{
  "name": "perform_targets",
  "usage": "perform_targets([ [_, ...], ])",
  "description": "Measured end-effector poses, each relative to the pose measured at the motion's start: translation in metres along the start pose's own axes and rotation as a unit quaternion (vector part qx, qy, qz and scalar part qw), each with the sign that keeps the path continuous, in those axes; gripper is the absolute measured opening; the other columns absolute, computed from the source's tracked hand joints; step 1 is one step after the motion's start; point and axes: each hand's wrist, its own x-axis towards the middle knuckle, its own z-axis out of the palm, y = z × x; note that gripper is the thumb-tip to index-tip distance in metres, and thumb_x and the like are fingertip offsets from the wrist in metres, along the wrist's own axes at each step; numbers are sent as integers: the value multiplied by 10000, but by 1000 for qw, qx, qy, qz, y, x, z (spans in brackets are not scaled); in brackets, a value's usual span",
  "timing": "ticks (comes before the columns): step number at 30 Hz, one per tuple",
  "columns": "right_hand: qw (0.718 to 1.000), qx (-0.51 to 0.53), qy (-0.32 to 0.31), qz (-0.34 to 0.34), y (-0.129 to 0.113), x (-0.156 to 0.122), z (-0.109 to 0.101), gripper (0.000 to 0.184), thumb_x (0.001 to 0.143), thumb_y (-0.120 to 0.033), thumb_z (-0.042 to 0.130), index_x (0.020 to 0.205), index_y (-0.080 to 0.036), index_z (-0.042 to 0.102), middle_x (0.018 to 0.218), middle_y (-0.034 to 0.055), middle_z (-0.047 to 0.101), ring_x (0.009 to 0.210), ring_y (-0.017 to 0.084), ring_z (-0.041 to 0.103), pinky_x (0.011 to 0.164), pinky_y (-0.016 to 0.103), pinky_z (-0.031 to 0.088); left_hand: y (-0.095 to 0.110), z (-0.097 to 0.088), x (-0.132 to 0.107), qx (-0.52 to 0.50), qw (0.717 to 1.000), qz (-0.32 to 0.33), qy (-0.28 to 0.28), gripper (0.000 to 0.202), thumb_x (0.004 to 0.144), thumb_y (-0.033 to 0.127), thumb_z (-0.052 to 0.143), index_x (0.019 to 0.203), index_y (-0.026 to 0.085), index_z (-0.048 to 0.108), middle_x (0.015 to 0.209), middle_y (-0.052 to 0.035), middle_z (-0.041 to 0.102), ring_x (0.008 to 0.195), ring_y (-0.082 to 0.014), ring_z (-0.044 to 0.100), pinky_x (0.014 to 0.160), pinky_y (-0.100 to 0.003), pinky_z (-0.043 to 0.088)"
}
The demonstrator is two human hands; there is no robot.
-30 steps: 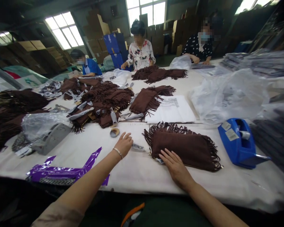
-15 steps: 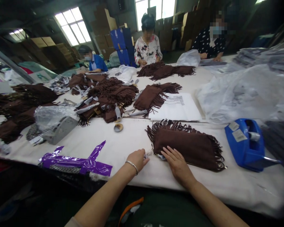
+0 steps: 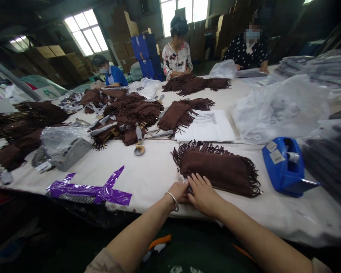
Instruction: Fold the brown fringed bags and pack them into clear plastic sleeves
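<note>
A folded brown fringed cloth lies flat on the white table in front of me. My right hand rests on its near left corner with fingers stretched out flat. My left hand, with a thin bracelet at the wrist, is tucked against the right hand at the same corner, its fingers curled round a small pale tag or wrapper that I cannot make out clearly.
A blue tape dispenser stands at the right. A purple plastic strip lies near the front edge at left. A tape roll, a grey box under plastic, heaps of brown fringed cloths, clear bags and three people sit beyond.
My left hand came back from the middle of the table to the cloth's near left corner and closed beside my right hand. The right hand stayed on the cloth.
</note>
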Motion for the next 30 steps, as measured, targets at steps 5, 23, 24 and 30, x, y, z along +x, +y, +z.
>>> perform_targets([
  [5,998,-21,64,17,-4,-9,14,642,773,-224,478,1382,-94,325,1446,140,314,1326,303,247,1055,481,203,11,-20,-4,18,995,-75,-60,515,699,596,614,822,96,601,697,-92,672,626,-195,669,661,-366,556],
  [23,978,180,95,-48,47,8,-33,536,678,5,528,1170,-210,533,1026,58,538,974,206,488,880,349,429,26,-26,23,-170,959,-100,-205,710,779,717,361,1070,114,595,1019,-148,673,921,-236,651,817,-374,514],
  [24,977,188,93,-48,46,6,-33,545,676,8,523,1174,-216,532,1024,58,535,976,207,488,881,353,429,25,-18,24,-235,942,-77,-229,687,796,701,354,1113,136,583,1071,-131,659,966,-233,634,863,-382,494],
  [30,977,198,71,-46,40,-5,-25,652,622,58,455,1206,-226,510,1030,70,525,979,213,496,869,367,442,26,13,57,-437,879,16,-189,541,832,552,443,1179,158,573,1107,-94,656,1047,-271,598,966,-457,421],
])
